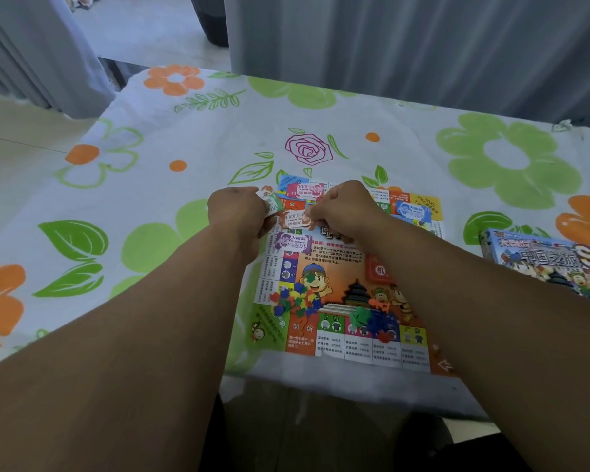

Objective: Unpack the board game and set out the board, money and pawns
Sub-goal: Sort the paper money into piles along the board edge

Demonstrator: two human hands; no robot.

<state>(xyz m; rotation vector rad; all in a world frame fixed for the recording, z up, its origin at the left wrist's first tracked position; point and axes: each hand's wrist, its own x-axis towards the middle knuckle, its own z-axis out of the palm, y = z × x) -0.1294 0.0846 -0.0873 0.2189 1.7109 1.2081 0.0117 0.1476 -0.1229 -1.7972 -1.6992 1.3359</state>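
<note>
left fingers (258, 207) pinch green note (274, 203) | right fingers (321, 212) pinch orange note (294, 218) over board (334, 255) | floral-cloth surface (184, 144), grey curtains (406, 42) behind

The board (341, 277) lies on the desk (191, 141) beneath both hands. The left hand (239, 212) holds a held banknote (270, 203); the right hand (344, 209) pinches a middle banknote (295, 218) between them. Other banknotes (304, 190) lie just beyond. The pawns (295, 303) sit nearer. The box (552, 264) lies far right.

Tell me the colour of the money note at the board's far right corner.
The money note is blue and white; head view shows it.
</note>
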